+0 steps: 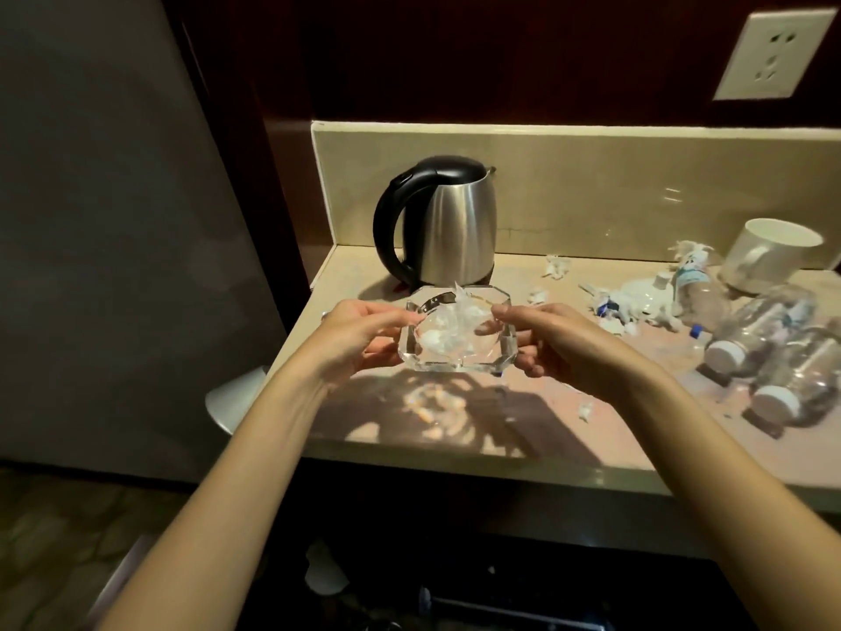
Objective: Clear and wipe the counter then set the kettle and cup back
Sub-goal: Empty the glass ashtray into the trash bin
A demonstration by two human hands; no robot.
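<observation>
Kettle (448, 227) upright, spout right, handle left, cup (769, 255) tilted.

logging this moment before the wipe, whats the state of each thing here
glass ashtray: held above the counter by both hands, crumpled plastic inside
left hand: grips the ashtray's left edge
right hand: grips its right edge
kettle: upright, lid closed, at the back
cup: tipped on its side, far right
bottles: lying down, capped, apparently empty
paper scraps: scattered on the counter
</observation>
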